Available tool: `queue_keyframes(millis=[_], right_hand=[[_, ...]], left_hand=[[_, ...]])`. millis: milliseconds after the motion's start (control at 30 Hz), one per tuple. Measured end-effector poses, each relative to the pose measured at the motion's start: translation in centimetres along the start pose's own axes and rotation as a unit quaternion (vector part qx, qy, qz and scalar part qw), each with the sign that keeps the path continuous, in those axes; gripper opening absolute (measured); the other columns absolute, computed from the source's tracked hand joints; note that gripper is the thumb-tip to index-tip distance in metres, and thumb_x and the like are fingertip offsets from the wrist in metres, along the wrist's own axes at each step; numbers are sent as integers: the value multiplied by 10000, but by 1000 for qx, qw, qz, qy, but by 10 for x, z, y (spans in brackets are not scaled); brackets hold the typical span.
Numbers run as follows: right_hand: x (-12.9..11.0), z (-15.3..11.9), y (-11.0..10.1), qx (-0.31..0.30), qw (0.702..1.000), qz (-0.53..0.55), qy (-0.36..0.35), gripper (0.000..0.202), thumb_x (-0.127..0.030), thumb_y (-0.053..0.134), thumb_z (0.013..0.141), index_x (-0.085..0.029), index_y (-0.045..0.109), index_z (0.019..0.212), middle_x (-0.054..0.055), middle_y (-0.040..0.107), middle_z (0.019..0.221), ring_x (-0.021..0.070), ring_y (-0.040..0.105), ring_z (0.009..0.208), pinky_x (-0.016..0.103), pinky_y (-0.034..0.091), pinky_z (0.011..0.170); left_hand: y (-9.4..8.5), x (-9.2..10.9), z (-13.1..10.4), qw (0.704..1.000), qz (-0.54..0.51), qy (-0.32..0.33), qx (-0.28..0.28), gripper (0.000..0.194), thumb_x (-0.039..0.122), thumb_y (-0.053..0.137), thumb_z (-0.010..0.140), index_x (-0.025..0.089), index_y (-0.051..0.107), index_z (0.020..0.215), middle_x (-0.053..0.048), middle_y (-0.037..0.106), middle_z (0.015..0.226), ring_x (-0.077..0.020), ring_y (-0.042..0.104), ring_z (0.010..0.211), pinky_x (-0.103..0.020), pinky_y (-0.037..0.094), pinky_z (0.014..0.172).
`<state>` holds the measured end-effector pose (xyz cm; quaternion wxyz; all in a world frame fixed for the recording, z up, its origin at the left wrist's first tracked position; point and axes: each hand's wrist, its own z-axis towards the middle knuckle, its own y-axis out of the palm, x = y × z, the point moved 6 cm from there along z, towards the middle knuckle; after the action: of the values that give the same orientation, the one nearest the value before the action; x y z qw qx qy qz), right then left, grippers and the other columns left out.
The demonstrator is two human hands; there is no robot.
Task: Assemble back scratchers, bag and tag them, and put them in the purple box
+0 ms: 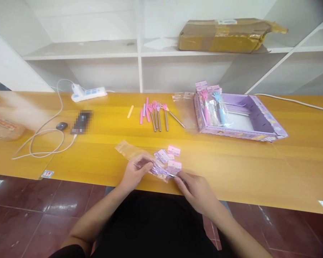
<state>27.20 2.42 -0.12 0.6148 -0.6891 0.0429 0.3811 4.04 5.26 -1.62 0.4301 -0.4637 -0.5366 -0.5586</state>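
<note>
Near the table's front edge, my left hand [134, 173] pinches a clear plastic bag [127, 149]. My right hand [195, 188] grips the metal rod of a purple back scratcher [162, 171], whose hand-shaped head lies at the bag's mouth. Whether the head is inside the bag or just against it, I cannot tell. Printed header cards [174, 151] in pink and purple lie just beyond my hands. Farther back are several loose back scratchers [159, 120] with pink or purple heads and metal rods. Pink and purple sleeves [147, 109] lie left of them, with a yellow strip [130, 111] farther left.
A purple display box [267, 116] at the right holds bagged pink [205, 107] and blue [220, 109] back scratchers. Clear bags [187, 107] lie beside it. At left are a power strip [88, 94], cable, mouse [61, 125] and blurred-out device [81, 122]. A carton [223, 36] sits on the shelf.
</note>
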Motion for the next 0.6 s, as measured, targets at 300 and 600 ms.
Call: queue_keyframes(millis=[300, 600], right_hand=[[-6, 3, -6, 24, 999, 33, 14, 353, -458, 382, 1139, -230, 651, 1125, 58, 780, 890, 226, 734, 749, 308, 501, 674], [2, 3, -6, 25, 998, 59, 3, 438, -487, 347, 1156, -246, 684, 1012, 65, 771, 894, 227, 723, 760, 300, 506, 658]], left_hand=[[2, 9, -5, 1000, 9, 9, 23, 288, 439, 905, 812, 175, 790, 818, -63, 794, 821, -219, 751, 787, -340, 627, 797], [-15, 2, 3, 982, -120, -8, 147, 401, 501, 978, 701, 163, 797, 821, -46, 780, 775, -181, 727, 694, -315, 639, 679]])
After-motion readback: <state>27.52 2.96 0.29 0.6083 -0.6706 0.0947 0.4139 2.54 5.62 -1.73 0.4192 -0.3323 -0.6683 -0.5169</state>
